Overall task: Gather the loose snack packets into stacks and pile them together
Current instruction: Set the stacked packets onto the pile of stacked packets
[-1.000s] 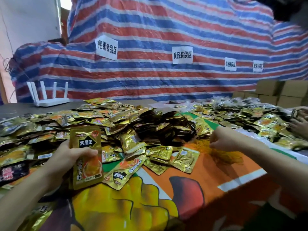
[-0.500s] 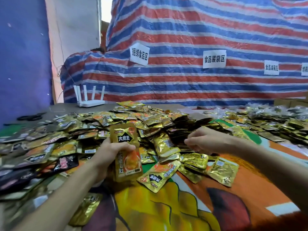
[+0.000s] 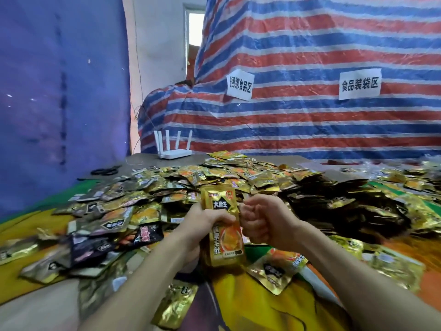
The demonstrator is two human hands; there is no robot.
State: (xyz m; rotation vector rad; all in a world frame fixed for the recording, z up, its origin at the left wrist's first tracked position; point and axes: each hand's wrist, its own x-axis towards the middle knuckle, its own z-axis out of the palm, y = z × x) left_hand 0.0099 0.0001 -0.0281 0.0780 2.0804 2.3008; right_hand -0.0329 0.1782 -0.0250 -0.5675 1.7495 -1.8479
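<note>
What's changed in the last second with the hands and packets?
The right hand came back from the loose packets to the stack, now curled beside its right edge; whether it brought a packet is unclear. The left hand still grips the stack upright.

"捆绑食品区" on left sign (image 3: 239, 85); "食品装袋区", right sign (image 3: 359, 84)

One wide-angle camera on the person's head looks forward and a little down across the table (image 3: 143, 161). It faces the striped tarp (image 3: 310, 130) at the back, with a blue sheet (image 3: 59, 103) along the left edge. It sits close over the work: both forearms (image 3: 143, 271) enter from the bottom edge, and the left hand (image 3: 202, 223), gripping a gold packet (image 3: 224, 235), is just beside the right hand (image 3: 265, 223) at the picture's centre.
</note>
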